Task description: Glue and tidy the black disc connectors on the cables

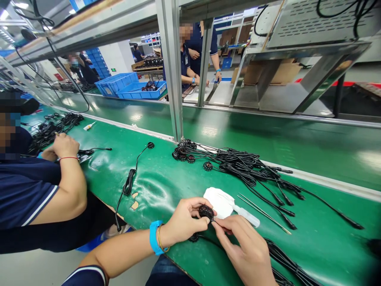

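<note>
Head view: the round black cable head (206,211) is in both hands, raised over the near part of the green-topped workbench (154,171). Its broad axis runs roughly left to right, dipping slightly rightward; the rim faces the wearer. Left hand (190,220): thumb and fingers grasp the housing. Right hand (244,240): thumb and forefinger pinched together at the part's lower right edge; what they grip is too small to tell.

Surface: glossy green, wavy to the left. Tweezers (264,213) lie beyond the right hand, beside a translucent tube (247,216); a cable bundle (238,163) lies farther off. Beyond the metal post (169,71) are blue bins (143,89) and co-workers.

Edges: the bench front runs diagonally just below the left wrist. Green surface separates the left hand from the coiled cable (128,182); a co-worker's forearm (73,174) is farther left.
</note>
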A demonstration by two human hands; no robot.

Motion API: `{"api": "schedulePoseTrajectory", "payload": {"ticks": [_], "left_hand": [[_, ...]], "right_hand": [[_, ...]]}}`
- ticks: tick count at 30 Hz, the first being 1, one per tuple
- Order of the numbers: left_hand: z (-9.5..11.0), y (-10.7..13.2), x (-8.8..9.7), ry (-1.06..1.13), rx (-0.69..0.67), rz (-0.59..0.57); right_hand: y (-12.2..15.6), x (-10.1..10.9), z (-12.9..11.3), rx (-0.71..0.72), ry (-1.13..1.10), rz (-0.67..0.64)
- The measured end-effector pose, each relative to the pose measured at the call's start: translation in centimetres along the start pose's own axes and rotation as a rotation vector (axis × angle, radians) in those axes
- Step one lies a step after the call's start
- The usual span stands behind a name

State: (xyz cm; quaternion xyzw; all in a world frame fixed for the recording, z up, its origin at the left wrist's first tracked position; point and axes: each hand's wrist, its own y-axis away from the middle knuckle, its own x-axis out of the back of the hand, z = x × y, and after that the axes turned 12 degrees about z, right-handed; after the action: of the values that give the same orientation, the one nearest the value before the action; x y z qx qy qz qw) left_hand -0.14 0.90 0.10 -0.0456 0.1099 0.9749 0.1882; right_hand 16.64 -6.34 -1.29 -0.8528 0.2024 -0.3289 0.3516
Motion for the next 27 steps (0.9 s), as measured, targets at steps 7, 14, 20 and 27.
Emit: {"api": "schedulePoseTrajectory", "payload": {"ticks": [7,14,20,27], "left_hand": [[0.7,1.2,-0.3,-0.268,-0.287,0.117],[-0.2,1.1,-0.2,-0.033,-0.127,0.055],[-0.4,0.8,-0.2,0.108,-0.059,-0.028],[0.5,0.5,-0.2,0.116,-0.011,0.011]], "right_hand": [[-0.4,-0.1,-0.6,-0.134,-0.068,0.048],[-0.8,0.0,-1.3,-0.334,-0.177,0.046],[-0.5,-0.1,-1.9,-0.36,-0.214,0.051],[-1.2,1.0,-0.5,-0.333,-0.142,-0.038]]}}
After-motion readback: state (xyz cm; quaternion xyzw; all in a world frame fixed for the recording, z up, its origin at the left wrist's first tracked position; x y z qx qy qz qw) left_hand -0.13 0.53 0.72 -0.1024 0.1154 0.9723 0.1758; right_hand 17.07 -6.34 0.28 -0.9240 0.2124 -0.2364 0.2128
